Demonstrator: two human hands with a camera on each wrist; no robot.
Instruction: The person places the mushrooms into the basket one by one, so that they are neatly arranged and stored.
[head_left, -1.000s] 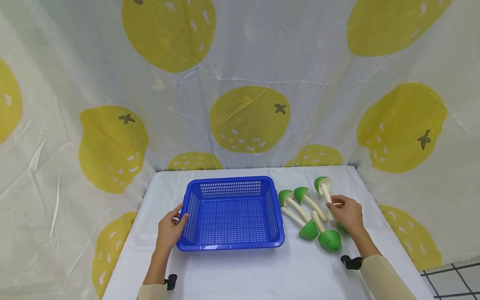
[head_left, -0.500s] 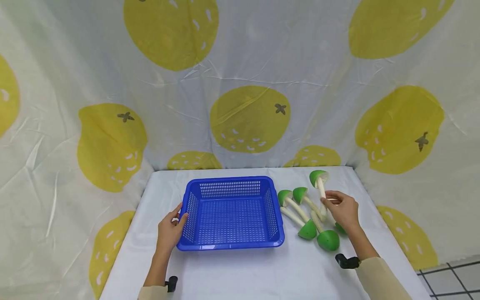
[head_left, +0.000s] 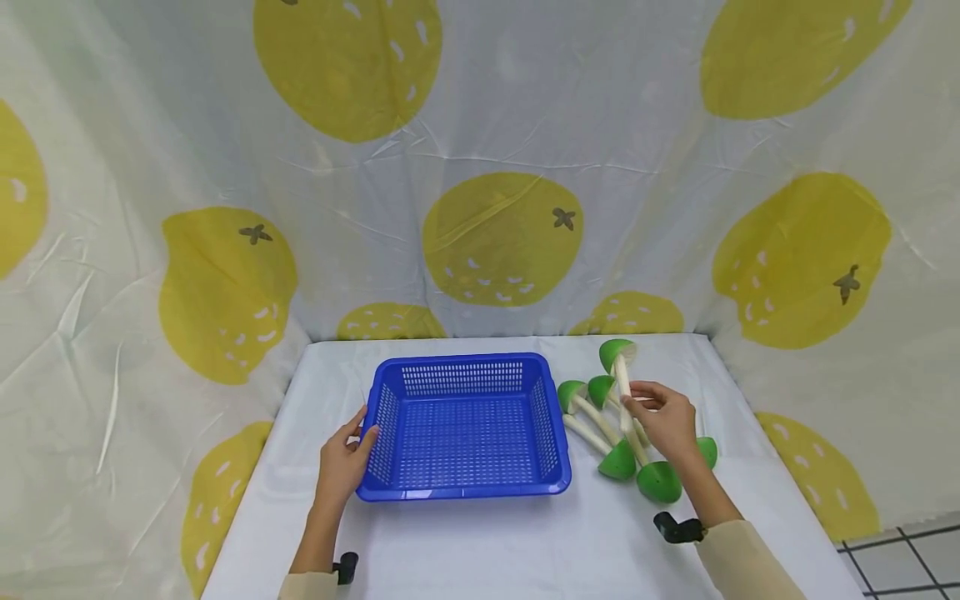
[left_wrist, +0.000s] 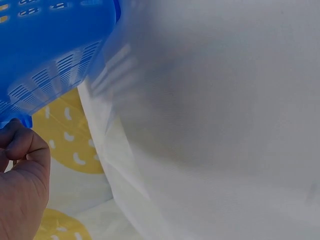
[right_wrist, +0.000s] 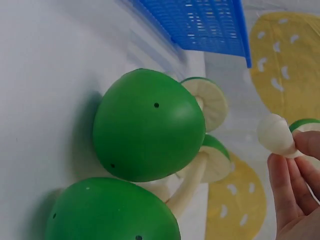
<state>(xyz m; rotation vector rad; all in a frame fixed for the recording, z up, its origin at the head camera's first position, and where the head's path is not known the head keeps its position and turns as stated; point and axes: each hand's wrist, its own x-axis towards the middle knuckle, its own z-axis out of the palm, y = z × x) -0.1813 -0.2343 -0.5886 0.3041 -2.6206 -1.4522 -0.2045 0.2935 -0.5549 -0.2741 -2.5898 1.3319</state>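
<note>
My left hand (head_left: pixel 342 462) grips the left rim of a blue perforated plastic basket (head_left: pixel 465 494); in the left wrist view, the fingers hold the basket's edge. Between thumb and fingers, my right hand (head_left: pixel 666 417) pinches the pale stem of a toy mushroom (head_left: pixel 617 355) with its green cap upward. The stem's rounded lower end (right_wrist: pixel 276 135) points to the right wrist camera. Under and beside this hand lie several similar mushrooms, including a far one (head_left: pixel 572 395) by the basket, a near one (head_left: pixel 660 483), and one (head_left: pixel 707 451) partly hidden behind the forearm.
A white cloth covers the table (head_left: pixel 480 550). Behind and at both sides hangs a pale curtain (head_left: pixel 637 208) printed with lemons. Grey tiles (head_left: pixel 915 558) show at the lower right. The basket stands left of the mushrooms and contains nothing.
My right hand has moved left with the mushroom, lifting it over the other mushrooms. The mushroom behind the right forearm now shows more. My left hand and the basket have stayed put.
</note>
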